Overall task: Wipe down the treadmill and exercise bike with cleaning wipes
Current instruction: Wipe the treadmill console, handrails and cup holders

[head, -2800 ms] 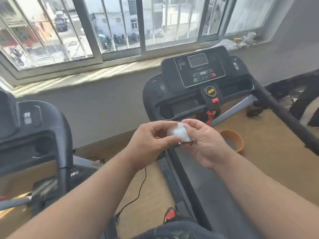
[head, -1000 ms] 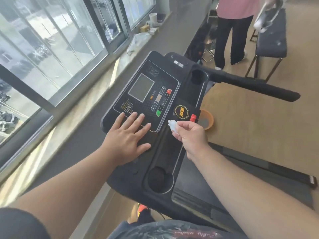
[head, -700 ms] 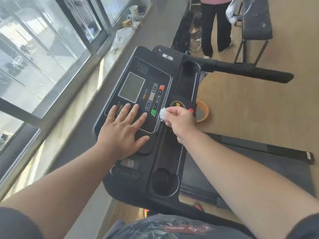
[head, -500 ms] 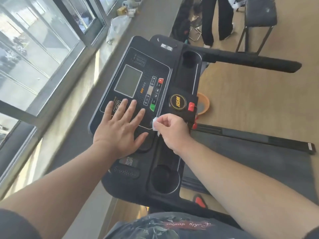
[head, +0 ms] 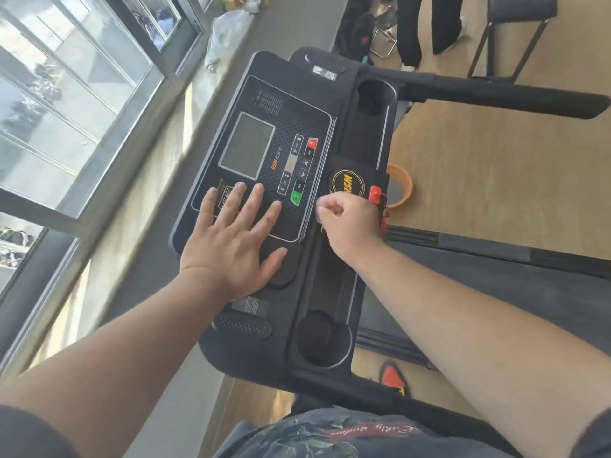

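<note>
At the far left, a window [head: 66, 104] runs along a grey sill [head: 145, 206], with a crumpled plastic bag [head: 226, 31] lying at the sill's far end. Just right of the sill stands the black treadmill console [head: 264, 153], with a grey display screen [head: 246, 145] and a column of buttons ending in a green button [head: 296, 197] on the near side. The left hand [head: 231, 239] lies flat on the console's near part, fingers straight and spread wide. Right of it, the right hand [head: 347, 223] is curled into a fist, pinching a small white cleaning wipe [head: 320, 209] against the console's right edge, beside the round yellow logo badge [head: 348, 183] and the red safety key [head: 376, 194]. Near and far cup holders sit along the console tray. An orange bowl [head: 401, 186] sits on the wooden floor [head: 496, 180] to the right. The black handrail [head: 512, 94] extends far right.
</note>
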